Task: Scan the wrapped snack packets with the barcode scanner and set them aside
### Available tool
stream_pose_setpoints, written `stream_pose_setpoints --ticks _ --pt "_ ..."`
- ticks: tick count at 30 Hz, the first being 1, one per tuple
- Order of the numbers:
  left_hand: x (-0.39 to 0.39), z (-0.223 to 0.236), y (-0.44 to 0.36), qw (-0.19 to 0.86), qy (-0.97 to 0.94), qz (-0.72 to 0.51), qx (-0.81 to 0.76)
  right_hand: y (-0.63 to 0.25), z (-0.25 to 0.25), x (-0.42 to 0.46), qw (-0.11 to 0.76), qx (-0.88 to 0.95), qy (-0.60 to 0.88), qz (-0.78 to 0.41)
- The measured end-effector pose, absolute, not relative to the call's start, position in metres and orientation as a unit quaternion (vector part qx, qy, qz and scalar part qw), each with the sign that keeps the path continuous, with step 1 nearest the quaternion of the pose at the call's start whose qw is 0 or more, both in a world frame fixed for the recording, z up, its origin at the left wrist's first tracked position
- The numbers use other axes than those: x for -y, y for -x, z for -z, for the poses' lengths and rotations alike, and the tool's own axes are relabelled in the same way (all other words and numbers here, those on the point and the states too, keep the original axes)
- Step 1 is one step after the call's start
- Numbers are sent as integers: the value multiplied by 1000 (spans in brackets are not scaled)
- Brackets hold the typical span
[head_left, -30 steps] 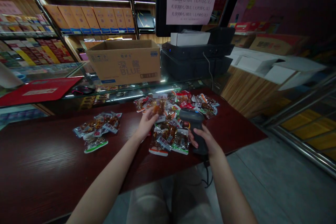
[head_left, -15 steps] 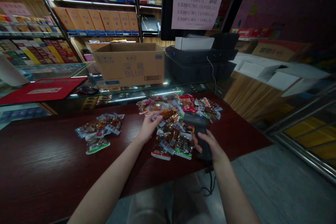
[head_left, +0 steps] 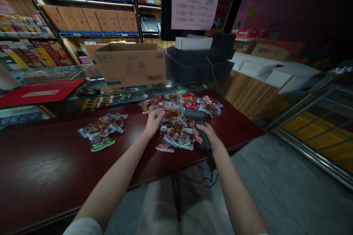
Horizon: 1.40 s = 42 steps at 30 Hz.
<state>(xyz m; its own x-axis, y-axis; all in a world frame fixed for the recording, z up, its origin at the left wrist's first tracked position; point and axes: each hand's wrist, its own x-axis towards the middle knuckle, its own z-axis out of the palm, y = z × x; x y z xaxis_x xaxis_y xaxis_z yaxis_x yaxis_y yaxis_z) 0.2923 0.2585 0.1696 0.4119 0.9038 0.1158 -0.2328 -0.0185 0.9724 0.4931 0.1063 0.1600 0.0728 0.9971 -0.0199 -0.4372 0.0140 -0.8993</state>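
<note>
"One clear plastic pack of brown-orange contents [head_left: 172, 112]: where is it from the fingers?"

"At 3 o'clock from the left hand [head_left: 153, 123], over a mixed heap of shiny plastic packs [head_left: 167, 141]. Its long axis runs roughly 9 to 3."

"Which hand is nearer?"

"The left: thumb and fingers pinch the pack's 9 o'clock end. The right hand [head_left: 208, 137] is at about 4 o'clock from it, fingers curled round a dark grey, pistol-shaped scanner [head_left: 195, 115]. That nose faces roughly 9, just beside the pack's other end; whether they touch, I can't tell."

"Is the trigger pressed?"

"Can't tell."

"Textures?"

"Glossy, crinkled film over lumpy contents, with flat seals. Toward 6 o'clock some seals are orange or green; toward 1 lies a bright red printed pack [head_left: 189, 100]. Between 8 and 9, well apart, is a smaller cluster of clear packs [head_left: 103, 129]."

"Beneath them?"

"A smooth, dark red-brown wood-grain tabletop [head_left: 55, 161]. Toward 11 stands a stiff, open-topped brown cardboard box [head_left: 132, 68]."
</note>
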Motion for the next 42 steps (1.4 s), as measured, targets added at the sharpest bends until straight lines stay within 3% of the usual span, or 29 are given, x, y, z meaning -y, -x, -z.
stream_pose_setpoints --ticks 12,17,25,29,37,42 --pt "-260 -171 -292 573 -601 -452 -326 -492 -160 -107 620 359 392 -577" --pt "-280 -189 -263 346 -677 -466 -453 -492 -162 -106 628 359 384 -574" --pt "-294 -214 -167 62 -695 -224 -680 -491 -163 -107 632 351 386 -573" --pt "-283 -203 -164 -84 -711 -211 -665 -492 -162 -107 635 352 382 -572" --pt "-281 -187 -181 -40 -813 -78 -575 -491 -162 -106 641 352 380 -567" --pt "-276 -184 -191 -98 -811 -140 -559 -490 -164 -105 643 354 383 -560"
